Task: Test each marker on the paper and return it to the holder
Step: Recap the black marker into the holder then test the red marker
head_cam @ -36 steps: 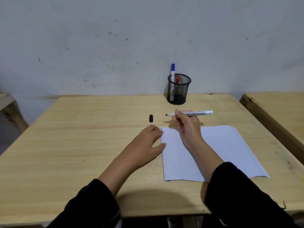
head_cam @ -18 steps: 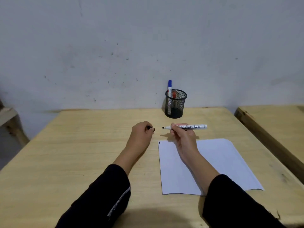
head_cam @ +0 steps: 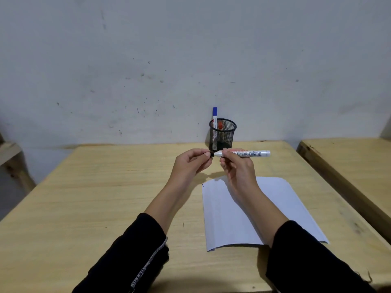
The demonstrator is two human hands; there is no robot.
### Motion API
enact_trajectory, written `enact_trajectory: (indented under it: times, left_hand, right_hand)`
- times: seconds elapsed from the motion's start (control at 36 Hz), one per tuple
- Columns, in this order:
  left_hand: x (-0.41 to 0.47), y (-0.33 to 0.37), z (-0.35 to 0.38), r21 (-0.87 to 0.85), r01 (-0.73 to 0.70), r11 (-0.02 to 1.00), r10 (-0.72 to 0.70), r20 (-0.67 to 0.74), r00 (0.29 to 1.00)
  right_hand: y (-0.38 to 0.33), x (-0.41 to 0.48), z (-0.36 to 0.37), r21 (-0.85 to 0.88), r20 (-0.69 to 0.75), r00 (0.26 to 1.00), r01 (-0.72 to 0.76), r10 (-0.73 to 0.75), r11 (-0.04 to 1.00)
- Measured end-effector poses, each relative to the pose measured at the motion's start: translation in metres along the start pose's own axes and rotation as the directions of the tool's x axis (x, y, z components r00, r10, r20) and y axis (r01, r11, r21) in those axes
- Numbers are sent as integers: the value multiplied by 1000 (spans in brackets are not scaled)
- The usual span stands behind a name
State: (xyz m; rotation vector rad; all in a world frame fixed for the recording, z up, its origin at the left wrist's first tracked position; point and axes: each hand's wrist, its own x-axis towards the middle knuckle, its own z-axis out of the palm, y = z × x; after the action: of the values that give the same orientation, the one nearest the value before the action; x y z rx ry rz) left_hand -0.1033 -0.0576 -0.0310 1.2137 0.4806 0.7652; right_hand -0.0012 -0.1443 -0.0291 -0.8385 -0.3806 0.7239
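1. Right hand (head_cam: pixel 237 166) is gripping the black marker (head_cam: pixel 245 153) by its front third, thumb and fingers closed round the barrel. The marker is lying approx. level, held above the table (head_cam: pixel 105 197), its long axis running left–right across the view: tip end pointing left, butt end pointing right.

2. Left hand (head_cam: pixel 190 163) is pinching the small black cap (head_cam: pixel 211 154) between thumb and fingertips, other fingers curled in. The cap is sitting at the marker's tip end, on the same axis as the barrel; whether it is fully seated or only started on cannot be told.

3. Key relation: cap and marker are lining up end to end on one horizontal line, w/ the two hands facing each other just apart. Judgement: the step in hand is recapping, so the next move calls for pushing the two hands together along that axis until the cap seats.

4. Holder (head_cam: pixel 222 134), a black mesh cup, is standing beyond the hands near the wall, almost directly behind the marker's tip end. A blue-capped marker (head_cam: pixel 215 115) and a red-capped one (head_cam: pixel 220 125) are standing in it. The right hand is the nearer carrier, since it already has the barrel; the marker will need swinging from level to upright to drop in.

5. Paper (head_cam: pixel 264 208) is lying flat on the table below and right of the hands, under the right forearm, w/ a short dark mark at its top-left corner.
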Motion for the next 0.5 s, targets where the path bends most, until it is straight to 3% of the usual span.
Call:
enact_trajectory:
  times: [0.19,0.33,0.5]
  left_hand:
    - [-1,9,3,157,-61,986,52,59,997]
    - [-4,14,9,29,-61,998,58,91,994]
    - [-8,19,16,10,-99,995,97,100,990]
  right_hand:
    - [-11,-3,-1,-96,54,998,33,-28,995]
    - [-21,-5,4,-75,104,994,49,-41,996]
    - [-25,-10,8,-25,131,990,61,-57,998]
